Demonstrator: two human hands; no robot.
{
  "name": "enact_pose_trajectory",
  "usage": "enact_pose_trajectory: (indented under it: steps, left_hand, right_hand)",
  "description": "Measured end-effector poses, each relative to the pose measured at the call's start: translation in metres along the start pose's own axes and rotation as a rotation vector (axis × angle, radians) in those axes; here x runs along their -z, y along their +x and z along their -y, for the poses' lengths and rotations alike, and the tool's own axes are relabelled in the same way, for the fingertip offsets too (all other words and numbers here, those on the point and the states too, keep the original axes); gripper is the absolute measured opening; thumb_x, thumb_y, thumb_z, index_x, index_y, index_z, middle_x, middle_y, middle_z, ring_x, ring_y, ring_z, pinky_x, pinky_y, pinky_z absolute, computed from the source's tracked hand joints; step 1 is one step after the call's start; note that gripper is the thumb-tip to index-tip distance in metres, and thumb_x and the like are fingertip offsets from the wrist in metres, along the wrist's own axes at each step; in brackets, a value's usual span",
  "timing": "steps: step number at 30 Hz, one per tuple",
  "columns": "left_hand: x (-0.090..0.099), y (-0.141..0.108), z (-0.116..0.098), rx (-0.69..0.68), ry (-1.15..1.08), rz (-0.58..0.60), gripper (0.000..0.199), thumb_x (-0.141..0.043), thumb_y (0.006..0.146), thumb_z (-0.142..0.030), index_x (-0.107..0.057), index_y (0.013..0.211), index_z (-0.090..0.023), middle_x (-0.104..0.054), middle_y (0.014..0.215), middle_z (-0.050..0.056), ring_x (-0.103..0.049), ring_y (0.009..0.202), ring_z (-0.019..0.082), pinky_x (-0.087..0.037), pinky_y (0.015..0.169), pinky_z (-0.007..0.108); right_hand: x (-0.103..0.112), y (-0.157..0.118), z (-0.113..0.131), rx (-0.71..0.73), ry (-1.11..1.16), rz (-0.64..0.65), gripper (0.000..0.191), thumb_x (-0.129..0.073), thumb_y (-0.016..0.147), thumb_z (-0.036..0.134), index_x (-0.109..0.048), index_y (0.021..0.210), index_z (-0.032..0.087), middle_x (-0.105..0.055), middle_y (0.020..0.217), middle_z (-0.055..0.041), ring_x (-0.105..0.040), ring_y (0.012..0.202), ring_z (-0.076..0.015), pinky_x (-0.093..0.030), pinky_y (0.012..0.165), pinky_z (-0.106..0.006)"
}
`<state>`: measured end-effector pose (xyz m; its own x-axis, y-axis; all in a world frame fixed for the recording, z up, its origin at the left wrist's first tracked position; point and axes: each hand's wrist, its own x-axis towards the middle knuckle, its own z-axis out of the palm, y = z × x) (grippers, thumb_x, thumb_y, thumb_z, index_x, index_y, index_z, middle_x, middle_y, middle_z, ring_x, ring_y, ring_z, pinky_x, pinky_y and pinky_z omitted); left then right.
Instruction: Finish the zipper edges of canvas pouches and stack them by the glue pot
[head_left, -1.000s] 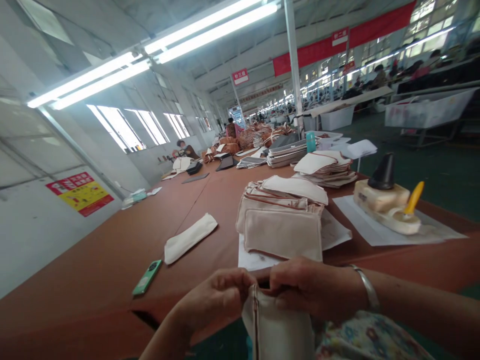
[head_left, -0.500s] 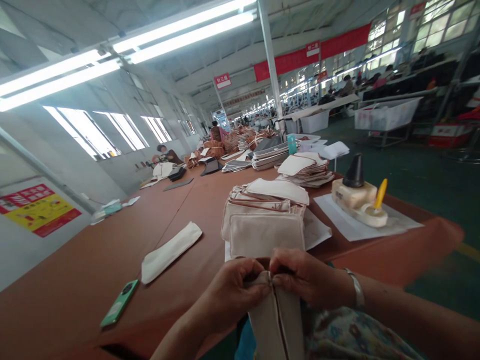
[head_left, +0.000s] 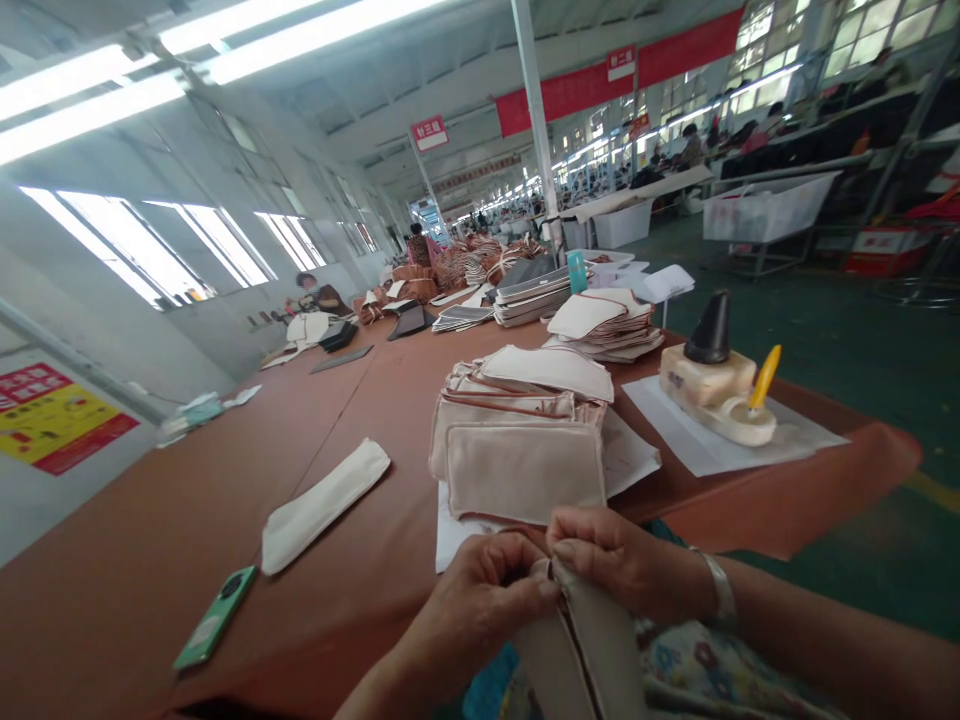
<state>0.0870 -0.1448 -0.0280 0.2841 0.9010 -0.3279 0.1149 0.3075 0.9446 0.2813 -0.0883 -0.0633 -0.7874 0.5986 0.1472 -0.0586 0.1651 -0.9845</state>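
A pale beige sewn piece [head_left: 551, 655] with a dark seam down its middle hangs below my hands. My left hand [head_left: 491, 605] pinches its top end from the left, thumb laid along the edge. From the right, my right hand [head_left: 626, 560] pinches the same end, with a silver bracelet at the wrist. The fingertips of both hands nearly meet at the top of the seam. Just beyond them a stack of beige sewn pieces [head_left: 525, 470] lies on the brown table [head_left: 337, 610], partly over white paper.
On the left lie a single beige piece [head_left: 326, 505] and a green phone [head_left: 215, 618]. To the right, a block with a black cone [head_left: 709, 335] and a yellow-handled tool [head_left: 765, 375] stands on white paper. More stacks [head_left: 604, 325] lie farther back. A person [head_left: 322, 290] sits at the far left edge.
The held piece has tilted, its top end dipping slightly, and my right hand has shifted along its edge. The whole view has shifted a little, moving the table items leftward.
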Motion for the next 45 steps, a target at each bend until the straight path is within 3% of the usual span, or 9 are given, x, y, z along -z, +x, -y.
enact_pose_trajectory:
  steps: [4,9,13,20,24,27,31,35,45]
  left_hand:
    - [-0.004,0.002,-0.001,0.052,-0.122,0.002,0.029,-0.077,0.072,-0.038,-0.062,0.07,-0.013,-0.056,0.064,0.001,-0.042,0.056,0.009,-0.028,0.054,0.022]
    - [-0.007,0.004,-0.001,0.069,-0.084,-0.108,0.026,-0.074,0.074,-0.035,-0.063,0.069,-0.012,-0.055,0.063,0.0,-0.04,0.056,0.009,-0.026,0.053,0.022]
    - [-0.003,0.006,0.0,0.054,-0.04,-0.11,0.022,-0.071,0.076,-0.032,-0.061,0.069,-0.013,-0.056,0.065,0.0,-0.041,0.058,0.009,-0.028,0.054,0.022]
    - [0.0,0.007,0.005,0.084,0.072,-0.049,0.022,-0.066,0.078,-0.034,-0.063,0.072,-0.013,-0.055,0.065,0.001,-0.039,0.057,0.01,-0.026,0.053,0.023]
    - [-0.001,0.008,0.007,0.104,0.114,-0.105,0.021,-0.063,0.078,-0.034,-0.062,0.072,-0.013,-0.053,0.062,0.0,-0.039,0.055,0.01,-0.024,0.052,0.024]
    - [-0.001,0.009,0.004,0.095,0.145,-0.126,0.026,-0.061,0.081,-0.038,-0.061,0.073,-0.013,-0.053,0.063,0.0,-0.039,0.055,0.01,-0.025,0.051,0.023]
    - [-0.005,0.01,-0.003,0.038,0.236,-0.129,0.023,-0.055,0.084,-0.032,-0.061,0.071,-0.014,-0.05,0.064,-0.001,-0.038,0.058,0.01,-0.027,0.052,0.022]
    - [-0.009,0.01,-0.006,-0.014,0.327,-0.169,0.023,-0.053,0.084,-0.026,-0.062,0.067,-0.013,-0.05,0.064,-0.001,-0.039,0.06,0.011,-0.029,0.054,0.022]
    - [-0.004,0.018,0.004,0.051,0.258,-0.138,0.027,-0.067,0.075,-0.036,-0.057,0.065,-0.013,-0.047,0.061,-0.002,-0.032,0.057,0.009,-0.023,0.051,0.022]
  right_hand:
    - [0.006,0.003,-0.007,-0.079,0.203,0.041,0.042,-0.047,0.095,0.055,-0.049,0.084,0.015,-0.042,0.071,0.0035,-0.031,0.061,-0.0095,-0.028,0.053,-0.021]
    - [0.02,-0.001,-0.004,0.102,-0.086,0.04,0.029,-0.054,0.094,0.042,-0.055,0.099,0.014,-0.053,0.085,-0.0015,-0.043,0.071,-0.0124,-0.037,0.062,-0.023]
    - [0.022,-0.001,-0.001,0.197,-0.266,0.038,0.014,-0.055,0.091,0.028,-0.056,0.088,0.014,-0.056,0.084,-0.003,-0.048,0.074,-0.0141,-0.038,0.067,-0.025]
    - [0.022,0.009,-0.013,-0.028,-0.051,0.106,0.03,-0.045,0.097,0.035,-0.052,0.074,0.015,-0.044,0.066,0.0032,-0.036,0.059,-0.0103,-0.03,0.054,-0.022]
    - [0.02,0.008,0.0,0.075,-0.226,-0.037,0.031,-0.041,0.1,0.037,-0.055,0.084,0.015,-0.052,0.076,0.0002,-0.044,0.068,-0.0119,-0.036,0.061,-0.023]
    - [0.019,0.005,0.014,0.105,-0.258,-0.034,0.028,-0.045,0.098,0.038,-0.059,0.096,0.014,-0.057,0.085,-0.0019,-0.049,0.074,-0.0131,-0.039,0.066,-0.023]
    - [0.015,0.007,0.016,-0.018,-0.305,-0.013,0.015,-0.065,0.082,0.028,-0.059,0.083,0.014,-0.055,0.071,0.0028,-0.046,0.063,-0.0105,-0.033,0.055,-0.02]
    - [0.009,0.014,0.008,-0.059,-0.312,-0.041,0.009,-0.054,0.077,0.009,-0.059,0.071,0.014,-0.055,0.062,0.0044,-0.045,0.057,-0.0085,-0.031,0.051,-0.018]
    - [0.004,0.009,-0.004,-0.08,-0.327,-0.174,0.005,-0.059,0.073,0.012,-0.064,0.073,0.015,-0.06,0.063,0.0023,-0.048,0.056,-0.0094,-0.032,0.048,-0.017]
